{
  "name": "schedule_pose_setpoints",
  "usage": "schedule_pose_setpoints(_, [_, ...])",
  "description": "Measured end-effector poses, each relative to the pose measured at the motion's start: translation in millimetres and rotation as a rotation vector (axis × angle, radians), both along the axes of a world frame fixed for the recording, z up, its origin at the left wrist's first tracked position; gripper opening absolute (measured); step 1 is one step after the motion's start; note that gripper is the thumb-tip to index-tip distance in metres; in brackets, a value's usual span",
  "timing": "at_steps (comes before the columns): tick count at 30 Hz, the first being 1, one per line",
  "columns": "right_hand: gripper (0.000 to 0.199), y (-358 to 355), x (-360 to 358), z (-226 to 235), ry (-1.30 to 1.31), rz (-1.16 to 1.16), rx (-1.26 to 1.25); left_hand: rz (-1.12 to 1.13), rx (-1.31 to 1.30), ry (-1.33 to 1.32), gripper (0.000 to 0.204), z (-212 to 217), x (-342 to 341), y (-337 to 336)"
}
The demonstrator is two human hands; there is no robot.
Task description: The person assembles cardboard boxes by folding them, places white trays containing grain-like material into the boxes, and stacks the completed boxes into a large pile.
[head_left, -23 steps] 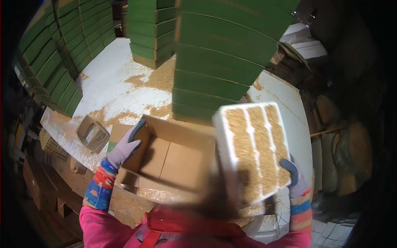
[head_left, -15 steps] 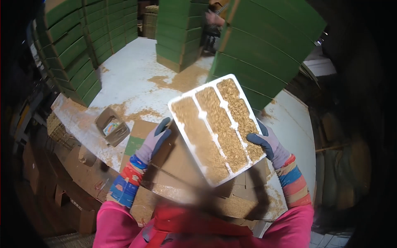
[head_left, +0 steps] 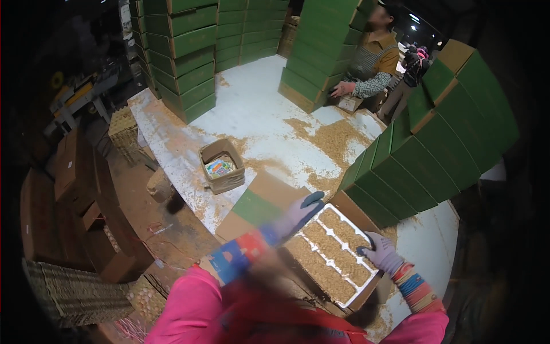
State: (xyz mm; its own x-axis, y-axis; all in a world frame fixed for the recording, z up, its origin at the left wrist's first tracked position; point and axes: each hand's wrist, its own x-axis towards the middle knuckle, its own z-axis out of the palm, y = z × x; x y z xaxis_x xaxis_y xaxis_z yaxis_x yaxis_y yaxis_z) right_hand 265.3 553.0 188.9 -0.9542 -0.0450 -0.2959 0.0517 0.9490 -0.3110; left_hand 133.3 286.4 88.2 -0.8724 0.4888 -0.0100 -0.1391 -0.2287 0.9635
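Note:
A white tray filled with rows of tan chaff lies low inside an open cardboard box with a green flap. My left hand, in a grey glove with dark fingertips, holds the tray's far left edge. My right hand, in the same kind of glove, grips the tray's right edge. Both sleeves are pink with striped cuffs.
Stacks of green boxes rise at right and along the back. A small open carton sits on the white, chaff-strewn table. Another person stands at the far side. Brown crates and egg trays are at left.
The tray was raised and tilted in both hands; now it has come down flat into the open box. The view has swung up, showing the far person.

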Motion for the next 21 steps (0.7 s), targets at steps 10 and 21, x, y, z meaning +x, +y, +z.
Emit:
schedule_pose_setpoints(10, [0.023, -9, 59, -26, 0.026, 0.194, 0.181, 0.084, -1.777, 0.403, 0.041, -82, -197, -223])
schedule_pose_setpoints(21, [0.048, 51, 104, -46, 0.831, -0.376, -0.045, -0.079, -2.005, 0.515, 0.036, -129, -250, -228])
